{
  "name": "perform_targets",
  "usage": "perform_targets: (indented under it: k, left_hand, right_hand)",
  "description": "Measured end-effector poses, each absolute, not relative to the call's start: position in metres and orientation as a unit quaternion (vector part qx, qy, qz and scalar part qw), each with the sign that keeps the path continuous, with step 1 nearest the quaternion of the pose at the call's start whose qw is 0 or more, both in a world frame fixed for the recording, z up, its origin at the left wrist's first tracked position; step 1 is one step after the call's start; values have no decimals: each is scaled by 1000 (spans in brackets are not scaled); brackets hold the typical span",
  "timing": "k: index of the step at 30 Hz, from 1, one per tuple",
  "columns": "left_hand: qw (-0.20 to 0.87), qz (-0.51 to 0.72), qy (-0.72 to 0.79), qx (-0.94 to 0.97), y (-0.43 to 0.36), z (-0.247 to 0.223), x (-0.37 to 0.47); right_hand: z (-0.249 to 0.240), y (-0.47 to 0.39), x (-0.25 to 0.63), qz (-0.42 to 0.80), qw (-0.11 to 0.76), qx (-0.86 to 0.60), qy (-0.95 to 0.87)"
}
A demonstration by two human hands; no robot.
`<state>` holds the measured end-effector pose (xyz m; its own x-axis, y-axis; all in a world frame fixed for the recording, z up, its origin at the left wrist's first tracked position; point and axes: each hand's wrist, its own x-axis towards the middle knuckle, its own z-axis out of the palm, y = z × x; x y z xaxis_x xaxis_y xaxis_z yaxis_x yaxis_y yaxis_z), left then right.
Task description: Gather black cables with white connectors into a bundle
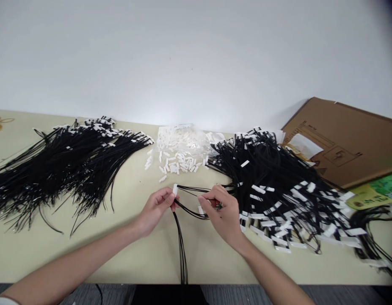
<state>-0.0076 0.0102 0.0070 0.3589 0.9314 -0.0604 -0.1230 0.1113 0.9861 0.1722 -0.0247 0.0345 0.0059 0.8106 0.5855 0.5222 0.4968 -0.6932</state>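
My left hand [161,205] pinches a small white connector [175,189] between thumb and fingers, above the table. Thin black wires [191,212] run from around it to my right hand [222,207], and more wires hang down over the table's front edge. My right hand is closed on the wires, with a white piece [201,209] showing beside its thumb. What exactly its fingertips grip is partly hidden. Behind both hands lie loose white connectors [183,164] in front of a clear plastic bag [185,140] of the same pieces.
On the left lies a large pile of black wires [65,161] with white ends. Another pile of white-tagged wires [266,169] covers the right side. A cardboard box [342,140] leans by the wall, near a green-yellow package [374,190]. The table's front edge [120,283] runs below my forearms.
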Motion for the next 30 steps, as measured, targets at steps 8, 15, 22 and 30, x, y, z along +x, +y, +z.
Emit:
perform_targets:
  k: [8, 15, 22, 30]
  left_hand:
    - [589, 398, 392, 584, 9, 12, -10]
    - [567, 383, 397, 611, 8, 12, -10]
    - [594, 318, 351, 650, 5, 12, -11]
    - [646, 301, 335, 617, 3, 14, -8]
  right_hand:
    - [33, -24, 174, 292, 529, -517, -607]
    - [32, -27, 170, 157, 488, -500, -698]
    - [24, -27, 167, 24, 415, -404, -815]
    - [26, -21, 170, 164, 414, -358, -821]
